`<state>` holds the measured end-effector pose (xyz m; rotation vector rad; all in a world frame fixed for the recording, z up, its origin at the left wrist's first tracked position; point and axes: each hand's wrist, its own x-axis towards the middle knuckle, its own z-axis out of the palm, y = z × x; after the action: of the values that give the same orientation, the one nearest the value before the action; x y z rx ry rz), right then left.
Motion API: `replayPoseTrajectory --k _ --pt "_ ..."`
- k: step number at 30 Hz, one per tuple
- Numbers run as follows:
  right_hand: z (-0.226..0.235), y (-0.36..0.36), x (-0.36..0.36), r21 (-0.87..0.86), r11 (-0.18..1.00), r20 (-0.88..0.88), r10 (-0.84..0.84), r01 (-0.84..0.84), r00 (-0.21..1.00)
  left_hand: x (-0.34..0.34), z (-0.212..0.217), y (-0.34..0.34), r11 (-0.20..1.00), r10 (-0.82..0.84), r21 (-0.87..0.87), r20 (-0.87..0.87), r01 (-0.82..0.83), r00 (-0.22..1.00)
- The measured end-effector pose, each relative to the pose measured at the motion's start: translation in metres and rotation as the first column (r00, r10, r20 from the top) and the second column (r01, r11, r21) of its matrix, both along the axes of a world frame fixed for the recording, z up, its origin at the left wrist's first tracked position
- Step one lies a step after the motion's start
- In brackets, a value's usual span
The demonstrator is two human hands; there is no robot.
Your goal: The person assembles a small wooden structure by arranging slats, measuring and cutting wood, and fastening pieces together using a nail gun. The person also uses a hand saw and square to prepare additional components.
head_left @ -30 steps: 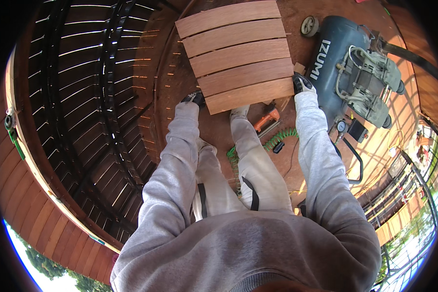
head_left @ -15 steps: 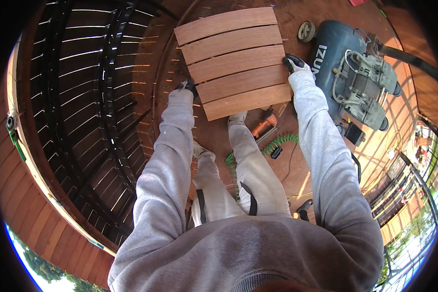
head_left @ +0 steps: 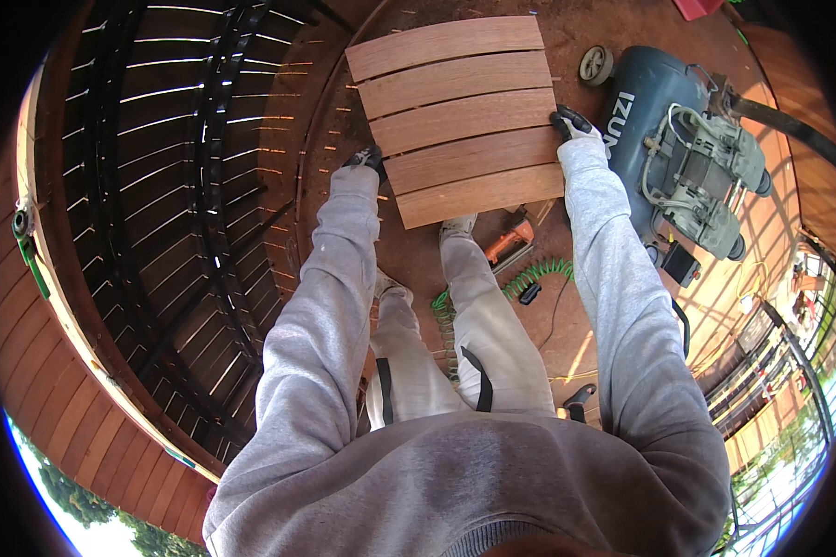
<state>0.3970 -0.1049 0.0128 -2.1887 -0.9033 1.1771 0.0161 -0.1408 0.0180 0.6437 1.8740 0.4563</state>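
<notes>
A slatted wooden panel (head_left: 469, 121) of several reddish-brown boards is held out in front of me between both hands. Dark gaps run between its boards. My left hand (head_left: 366, 160), in a black-and-grey glove, grips its left edge. On the opposite edge, my right hand (head_left: 571, 123), gloved the same way, is closed round the wood. The fingers under the panel are hidden on both sides. Beneath the near edge, an orange nail gun (head_left: 510, 241) lies on the floor with a coiled green air hose (head_left: 541, 269) close by.
A dark blue air compressor (head_left: 655, 121) with a wheel (head_left: 595, 65) stands just right of the panel. To the left, a black metal frame (head_left: 200, 167) carries dark slats with light between them. Part of a red object (head_left: 697, 7) shows at the far right. My shoes stand below the panel.
The panel and both hands have shifted slightly to the right in the picture. The compressor and the floor have shifted the same way. Both hands keep their hold.
</notes>
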Motion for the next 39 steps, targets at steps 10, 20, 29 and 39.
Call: replayPoseTrajectory --k 10,20,29,39 --pt "0.0 -0.001 -0.005 0.087 0.995 0.019 0.055 -0.057 0.998 -0.008 -0.016 -0.012 0.987 0.148 0.047 0.089 -0.152 0.985" --pt "0.002 -0.004 -0.001 0.056 0.991 0.135 0.11 -0.118 0.985 0.012 0.042 0.008 0.998 -0.032 -0.058 -0.109 0.026 0.994" --pt "-0.003 -0.002 0.002 0.049 0.979 0.215 0.183 -0.198 0.959 0.0 0.018 0.0 0.998 0.05 -0.041 0.051 -0.048 0.997" --pt "-0.004 -0.123 0.079 0.195 0.935 -0.15 -0.268 0.295 0.952 -0.095 -0.024 -0.186 0.715 -0.576 -0.619 -0.256 0.325 0.776"
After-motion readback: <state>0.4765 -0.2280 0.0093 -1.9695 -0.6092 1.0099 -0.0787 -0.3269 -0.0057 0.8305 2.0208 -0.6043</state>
